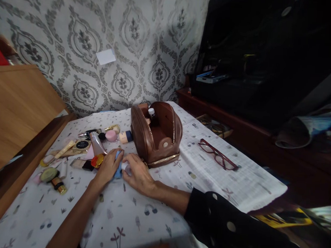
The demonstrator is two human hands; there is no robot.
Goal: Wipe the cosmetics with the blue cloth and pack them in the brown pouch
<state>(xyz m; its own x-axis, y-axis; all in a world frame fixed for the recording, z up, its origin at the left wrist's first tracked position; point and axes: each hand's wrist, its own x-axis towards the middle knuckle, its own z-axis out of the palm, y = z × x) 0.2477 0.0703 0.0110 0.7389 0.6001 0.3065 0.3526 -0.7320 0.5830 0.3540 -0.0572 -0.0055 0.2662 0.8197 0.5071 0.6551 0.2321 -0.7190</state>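
My left hand is closed on a small blue item, perhaps a cloth or packet; its kind is not clear. Close beside it, my right hand curls its fingers around a small whitish round item, mostly covered by the fingers. Just behind my right hand stands a brown toiletry bag, unzipped and wide open, with a white-capped bottle inside. A jar with an orange lid lies against my left hand, near a pinkish tube.
Makeup items are scattered at the left, including a pink sponge, a dark-capped beige bottle and a green round compact. Red-framed glasses lie on the patterned tablecloth at the right. A wooden cabinet borders the left side.
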